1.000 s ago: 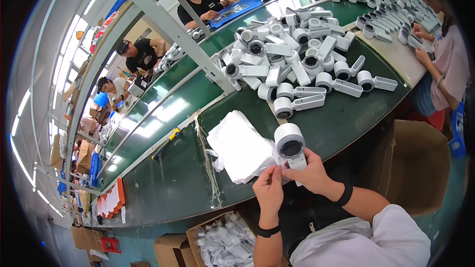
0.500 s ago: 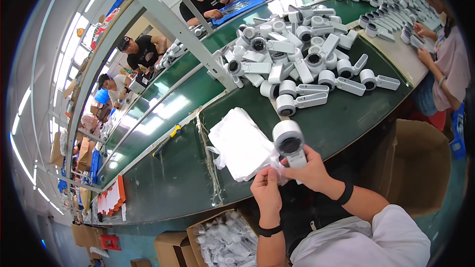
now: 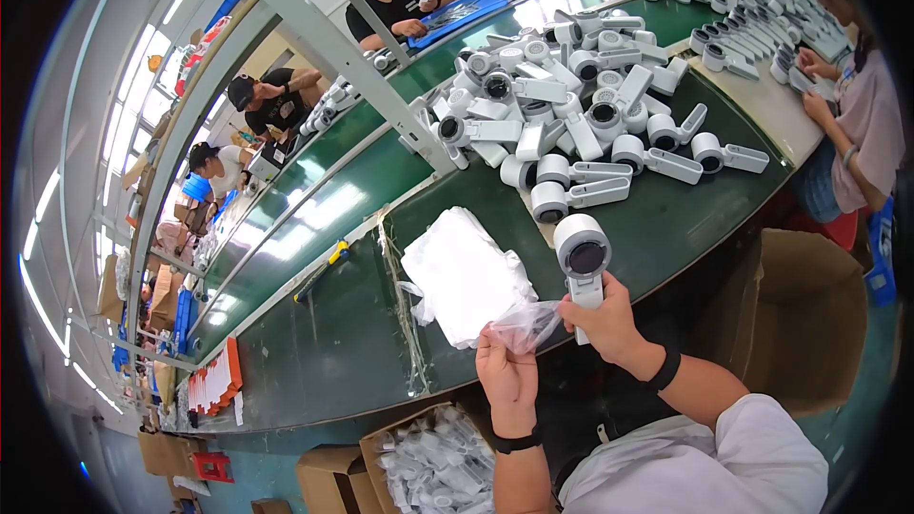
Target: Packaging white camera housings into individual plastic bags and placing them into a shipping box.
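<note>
My right hand (image 3: pixel 607 322) is closed round the handle of a white handheld fan (image 3: pixel 583 252), its round head upright with the dark face toward me. A clear plastic bag (image 3: pixel 526 322) is pinched in the fingers of my left hand (image 3: pixel 506 371). The bag stretches across toward my right fingertips; whether they grip it too, I cannot tell. Just beyond my left hand lies a stack of thin white plastic bags (image 3: pixel 462 271) on the green table (image 3: pixel 333 362).
A large heap of white fans (image 3: pixel 562 100) covers the table's far part. At left lies a yellow-and-black tool (image 3: pixel 324 268). Below the edge stands a carton of bagged fans (image 3: pixel 438 462); an open carton (image 3: pixel 795 324) is at right. Co-workers sit around; a metal post (image 3: pixel 352 67) rises left of the heap.
My right hand has moved right and slightly up with the fan. Between my hands, the clear bag has come off the stack and spread out.
</note>
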A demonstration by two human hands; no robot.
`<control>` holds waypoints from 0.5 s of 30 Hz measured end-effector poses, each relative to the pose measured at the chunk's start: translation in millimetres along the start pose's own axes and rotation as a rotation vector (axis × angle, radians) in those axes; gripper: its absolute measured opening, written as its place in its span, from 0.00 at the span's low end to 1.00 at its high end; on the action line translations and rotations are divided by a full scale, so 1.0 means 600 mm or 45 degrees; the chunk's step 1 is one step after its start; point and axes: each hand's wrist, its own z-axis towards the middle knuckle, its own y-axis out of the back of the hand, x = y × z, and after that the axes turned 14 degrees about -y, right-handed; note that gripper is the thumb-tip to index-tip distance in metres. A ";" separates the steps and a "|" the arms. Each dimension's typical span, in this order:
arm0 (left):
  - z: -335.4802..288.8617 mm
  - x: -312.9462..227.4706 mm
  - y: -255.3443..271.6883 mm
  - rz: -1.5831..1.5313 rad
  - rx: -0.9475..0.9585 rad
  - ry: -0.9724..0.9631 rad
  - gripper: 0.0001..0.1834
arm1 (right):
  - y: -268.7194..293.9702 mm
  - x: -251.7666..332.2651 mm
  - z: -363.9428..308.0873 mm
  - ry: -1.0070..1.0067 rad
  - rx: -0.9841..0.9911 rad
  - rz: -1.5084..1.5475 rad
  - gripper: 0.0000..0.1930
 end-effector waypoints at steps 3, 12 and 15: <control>-0.006 -0.003 -0.014 0.030 0.034 0.027 0.13 | 0.001 0.005 -0.007 -0.036 0.015 -0.011 0.18; -0.014 -0.005 -0.024 0.698 0.042 -0.177 0.10 | 0.091 0.060 -0.062 -0.134 0.428 -0.457 0.23; -0.010 -0.008 -0.045 0.881 0.193 -0.195 0.10 | 0.104 0.101 -0.076 -0.061 0.662 -1.003 0.38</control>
